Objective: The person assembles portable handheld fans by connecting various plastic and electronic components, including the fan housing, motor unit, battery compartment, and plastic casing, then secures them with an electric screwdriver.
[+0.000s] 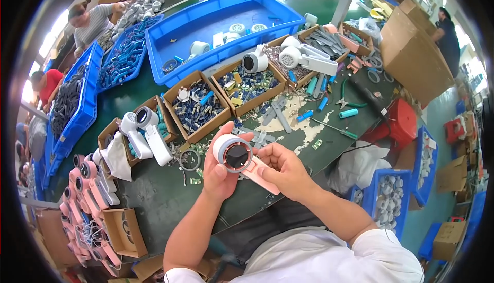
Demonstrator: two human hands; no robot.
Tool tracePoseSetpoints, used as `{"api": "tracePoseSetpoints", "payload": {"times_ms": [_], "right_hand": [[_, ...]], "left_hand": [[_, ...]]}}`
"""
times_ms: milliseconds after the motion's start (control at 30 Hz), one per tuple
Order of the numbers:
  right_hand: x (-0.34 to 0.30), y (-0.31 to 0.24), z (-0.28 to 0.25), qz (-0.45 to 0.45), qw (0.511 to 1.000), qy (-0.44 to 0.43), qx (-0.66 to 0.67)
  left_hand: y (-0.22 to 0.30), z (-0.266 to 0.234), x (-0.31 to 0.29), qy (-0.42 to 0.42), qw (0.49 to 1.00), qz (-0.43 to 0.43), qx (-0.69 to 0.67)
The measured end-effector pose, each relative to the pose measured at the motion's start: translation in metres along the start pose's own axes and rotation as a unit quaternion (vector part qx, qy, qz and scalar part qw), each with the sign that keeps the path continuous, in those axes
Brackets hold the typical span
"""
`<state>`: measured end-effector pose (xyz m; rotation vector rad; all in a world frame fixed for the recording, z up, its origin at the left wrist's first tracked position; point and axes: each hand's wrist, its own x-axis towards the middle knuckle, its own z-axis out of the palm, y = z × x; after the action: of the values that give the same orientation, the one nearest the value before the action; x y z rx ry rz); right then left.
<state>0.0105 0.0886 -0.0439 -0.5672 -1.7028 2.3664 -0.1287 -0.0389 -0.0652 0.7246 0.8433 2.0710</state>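
Over the near edge of the workbench I hold a handheld fan (237, 156) with a round white head, a dark glossy disc in a grey ring, and a pink handle. My left hand (218, 179) is wrapped round the head from the left, thumb at its lower edge. My right hand (286, 169) is closed on the pink handle, with thumb and fingers close to where it meets the head. Behind my left hand, a loose grey ring (190, 160) lies on the bench. White handheld fans (153, 136) rest on a carton to the left.
Cartons of small circuit boards (198, 109) stand beyond my hands, before a big blue tray (226, 10). Pink fans (85, 200) are piled at the left. Pliers (350, 100), a screwdriver (337, 128) and blue battery cells (304, 115) lie right. A red stool (401, 121) stands beside the bench.
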Motion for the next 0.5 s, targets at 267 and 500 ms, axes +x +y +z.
{"api": "tracePoseSetpoints", "payload": {"times_ms": [267,500], "right_hand": [[-0.003,-0.0021,0.0021,-0.014,0.998,0.028,-0.051],[-0.0036,-0.0009,0.0023,-0.024,0.996,0.042,-0.072]], "left_hand": [[-0.0019,-0.0009,0.0009,0.011,1.0,-0.002,-0.005],[-0.0011,-0.0008,-0.0006,0.015,1.0,-0.004,-0.006]]}}
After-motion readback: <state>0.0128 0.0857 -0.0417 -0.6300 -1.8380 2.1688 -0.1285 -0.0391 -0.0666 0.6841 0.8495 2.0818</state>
